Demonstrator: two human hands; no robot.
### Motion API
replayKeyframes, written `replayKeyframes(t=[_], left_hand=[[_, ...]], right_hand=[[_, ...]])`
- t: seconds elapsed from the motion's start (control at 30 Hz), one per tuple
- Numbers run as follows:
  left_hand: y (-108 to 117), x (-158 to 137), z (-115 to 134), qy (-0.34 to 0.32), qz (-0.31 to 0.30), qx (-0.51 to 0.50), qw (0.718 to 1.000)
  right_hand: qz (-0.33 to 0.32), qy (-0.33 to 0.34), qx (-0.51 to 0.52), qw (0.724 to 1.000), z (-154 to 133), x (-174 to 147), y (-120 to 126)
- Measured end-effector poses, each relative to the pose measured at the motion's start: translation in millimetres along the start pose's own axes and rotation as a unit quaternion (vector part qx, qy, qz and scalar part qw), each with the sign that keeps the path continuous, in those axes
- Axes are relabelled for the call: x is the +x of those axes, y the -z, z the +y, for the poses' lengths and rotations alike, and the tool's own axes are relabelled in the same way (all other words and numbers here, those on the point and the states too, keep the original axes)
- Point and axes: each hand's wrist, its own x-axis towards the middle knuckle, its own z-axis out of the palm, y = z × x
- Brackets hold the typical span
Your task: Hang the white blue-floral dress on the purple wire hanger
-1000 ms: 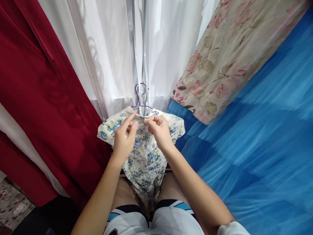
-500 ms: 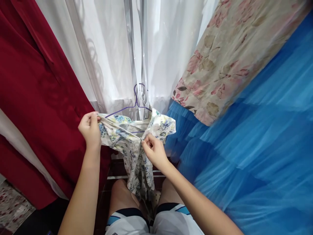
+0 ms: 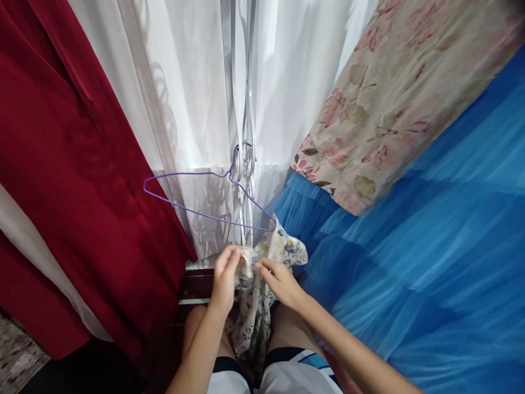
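The left hand [image 3: 223, 273] is pinching a bunch of the flowery shirt [image 3: 283, 249], its fingers almost closed. Just beside it, the right hand [image 3: 281, 280] is pinching the cloth too, fingers curled in. The shirt is hanging down from the right corner of the purple hanger [image 3: 188, 174]. Behind, a white curtain [image 3: 192, 98] is hanging.

Head view, checked from my remote station: no text, label, brand, number or sign I can read on anything here, so zero legible entries.
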Motion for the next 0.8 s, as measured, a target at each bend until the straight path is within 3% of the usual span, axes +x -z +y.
replayKeyframes(t=[0.13,0.23,0.3,0.4,0.47,0.53,0.6,0.67,0.8], left_hand=[[-37.4,-45.8,15.6,-0.020,-0.203,0.142,0.969],[-45.5,-65.7,23.3,-0.094,-0.270,0.284,0.915],[-42.7,-70.0,25.6,-0.167,-0.237,0.358,0.888],[-30.7,-66.5,29.1,-0.258,-0.122,0.403,0.869],[-20.3,-61.6,30.6,-0.219,-0.150,0.395,0.879],[-8.7,-58.3,27.2,-0.112,-0.250,0.371,0.887],[3.6,-57.9,16.8,-0.027,-0.306,0.366,0.879],[16.4,-59.2,2.9,0.000,-0.286,0.409,0.866],[40.0,-57.4,-9.4,-0.017,-0.229,0.501,0.834]], right_hand=[[-0.024,-0.057,0.160,0.985,-0.5,-8.1,7.4],[-0.020,-0.104,0.244,0.964,-6.1,-19.2,10.5],[-0.033,-0.118,0.314,0.942,-12.3,-26.8,11.8],[-0.097,-0.125,0.376,0.913,-27.1,-36.6,19.4],[-0.180,-0.109,0.341,0.916,-40.3,-42.0,31.5],[-0.269,-0.074,0.265,0.923,-54.1,-45.8,49.0],[-0.328,-0.037,0.179,0.927,-65.9,-46.6,70.6],[-0.366,-0.014,0.096,0.926,-72.9,-44.1,94.8],[-0.405,-0.031,-0.031,0.913,-72.7,-30.7,145.5]])
